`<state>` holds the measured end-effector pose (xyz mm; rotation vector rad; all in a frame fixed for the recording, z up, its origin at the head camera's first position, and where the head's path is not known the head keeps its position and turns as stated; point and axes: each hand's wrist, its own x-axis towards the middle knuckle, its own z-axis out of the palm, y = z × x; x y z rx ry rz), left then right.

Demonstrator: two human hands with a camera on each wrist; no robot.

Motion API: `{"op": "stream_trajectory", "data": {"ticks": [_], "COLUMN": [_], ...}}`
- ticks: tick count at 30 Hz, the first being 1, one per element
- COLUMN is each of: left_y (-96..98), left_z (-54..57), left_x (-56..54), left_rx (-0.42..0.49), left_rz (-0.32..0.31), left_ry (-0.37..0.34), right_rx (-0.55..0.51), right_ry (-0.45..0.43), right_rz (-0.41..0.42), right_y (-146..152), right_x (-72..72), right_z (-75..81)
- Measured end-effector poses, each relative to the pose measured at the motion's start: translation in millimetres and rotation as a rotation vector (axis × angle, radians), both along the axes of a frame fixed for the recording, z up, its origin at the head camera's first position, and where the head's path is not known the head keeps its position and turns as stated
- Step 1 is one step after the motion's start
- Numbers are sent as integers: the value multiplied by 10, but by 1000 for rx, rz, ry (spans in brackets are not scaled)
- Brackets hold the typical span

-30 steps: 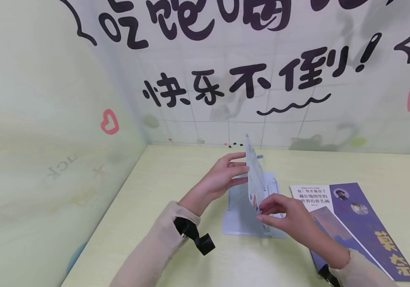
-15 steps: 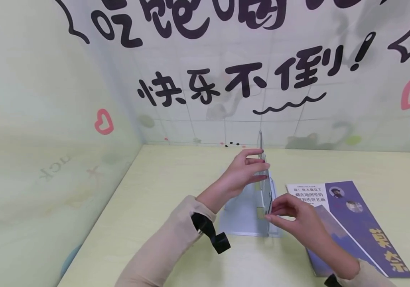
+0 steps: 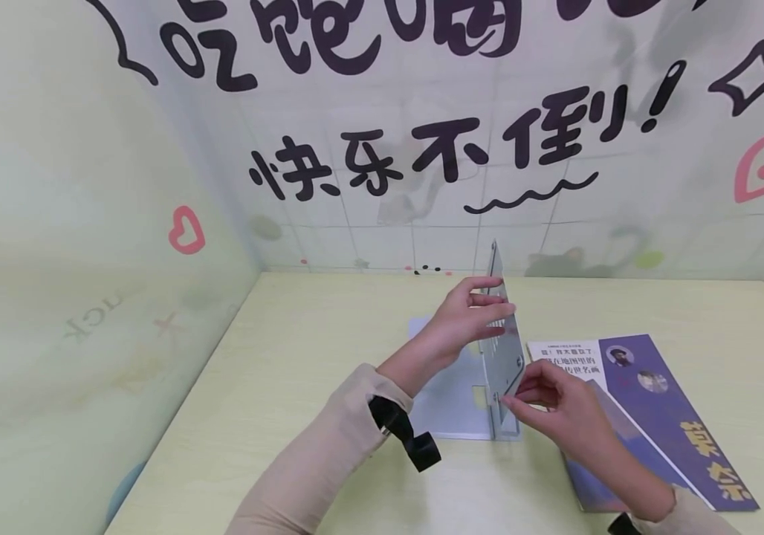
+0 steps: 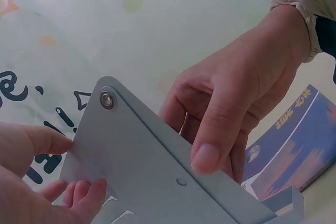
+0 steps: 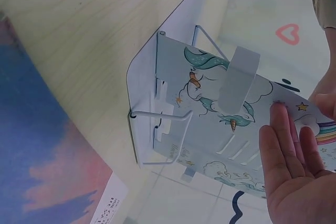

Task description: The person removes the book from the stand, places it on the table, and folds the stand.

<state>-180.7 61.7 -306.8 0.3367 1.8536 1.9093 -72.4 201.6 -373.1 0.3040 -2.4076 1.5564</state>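
Observation:
A pale blue metal book stand [image 3: 505,353] stands on the table, its hinged back plate raised almost edge-on to the head view. My left hand [image 3: 452,323] grips the plate's far part, thumb and fingers at its edge. Low on the near edge, my right hand [image 3: 559,405] pinches the plate between thumb and fingers. The flat base [image 3: 449,412] rests on the table under the plate. In the right wrist view the plate's printed face [image 5: 210,98] shows unicorns and a rainbow, with a wire holder [image 5: 181,137] at its bottom. A round rivet [image 4: 107,99] sits at one plate corner in the left wrist view.
To the right lie two overlapping books, a purple and white one [image 3: 663,409] under one with a blue and pink cover [image 3: 606,475]. A curtain [image 3: 355,245] with large black characters hangs behind the table [image 3: 302,349], and another at the left.
The raised plate has tilted over to the right, so its plain back face now shows in the head view. My left hand has moved right with it; my right hand keeps its pinch.

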Motion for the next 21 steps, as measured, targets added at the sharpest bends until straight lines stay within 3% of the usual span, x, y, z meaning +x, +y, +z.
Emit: {"op": "stream_trajectory", "data": {"ticks": [4,8,17,21], "left_y": [-84,-267,-814,-959], "left_z": [-16,-100,-505,-693], "left_x": [-24,-72,-211,-256], "left_rx": [-19,-50,-332,-446], "left_rz": [-17,-20,-55,-113], "left_ry": [26,62,197,227], "right_rx": [-2,3,11,8], "right_ry": [-11,-24,-41,-22], "right_rz": [2,-8,-11,-7], "right_y": [8,6,13,17], "right_x": [0,3,2,3], "right_z": [-1,1,-5,-15]}}
